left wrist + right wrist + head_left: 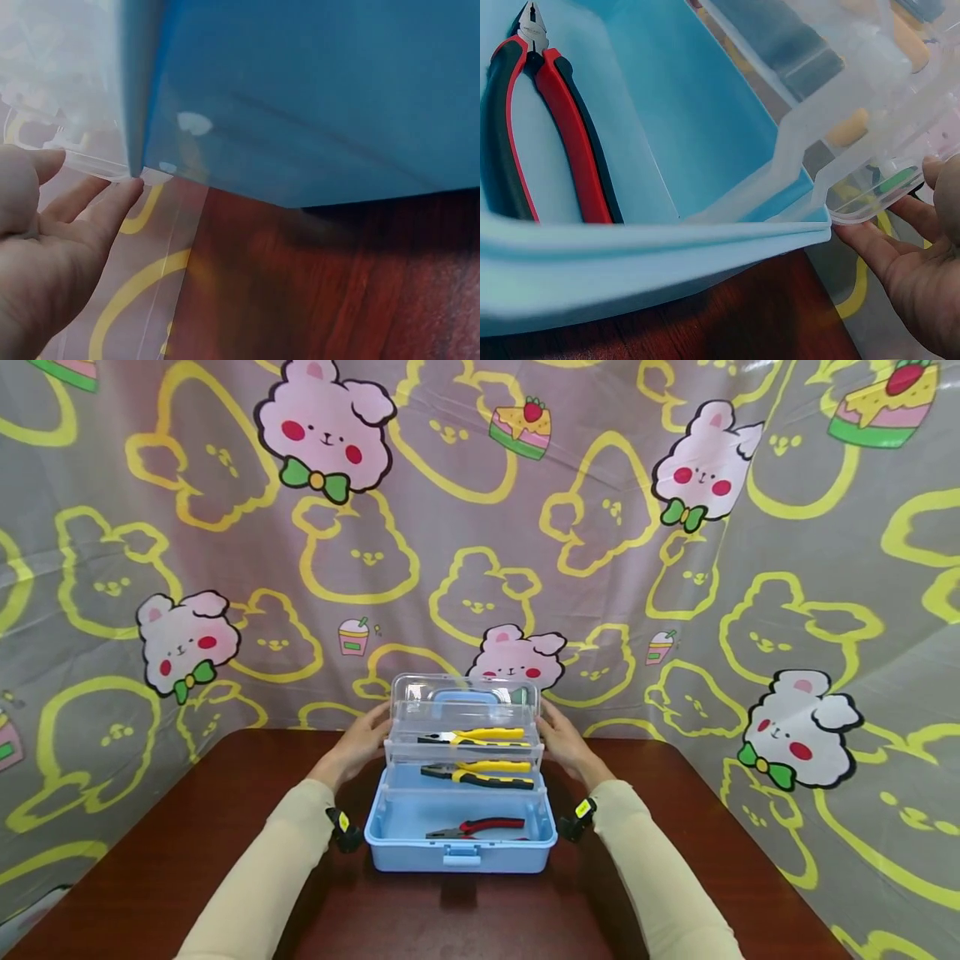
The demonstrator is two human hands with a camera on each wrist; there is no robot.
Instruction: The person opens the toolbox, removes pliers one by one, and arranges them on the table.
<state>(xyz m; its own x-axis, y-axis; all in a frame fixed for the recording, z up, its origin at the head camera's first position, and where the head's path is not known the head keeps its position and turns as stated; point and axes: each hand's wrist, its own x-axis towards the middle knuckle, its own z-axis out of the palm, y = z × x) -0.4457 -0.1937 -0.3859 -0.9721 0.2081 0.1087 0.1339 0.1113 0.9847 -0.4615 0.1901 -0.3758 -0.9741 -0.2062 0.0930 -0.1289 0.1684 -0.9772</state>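
Observation:
A light blue toolbox point(405, 857) stands open, its clear lid point(465, 685) tilted up at the back and its clear trays point(401, 750) raised in steps. Yellow-and-black pliers point(504, 734) lie in the upper tray, and another yellow-and-black pair point(495, 767) is in the one below. In the blue bottom rest red-and-black pliers point(574, 139). My left hand point(363, 745) holds the lid's left edge, thumb on one side and fingers behind. On the opposite edge, my right hand point(566, 745) grips the lid the same way; the lid partly hides both hands' fingertips in the head view.
The toolbox sits on a dark red-brown wooden table point(247, 810). A grey cloth point(465, 527) printed with rabbits hangs right behind the table and along both sides. A blue carry handle point(467, 697) shows at the lid. The toolbox has a front latch point(461, 860).

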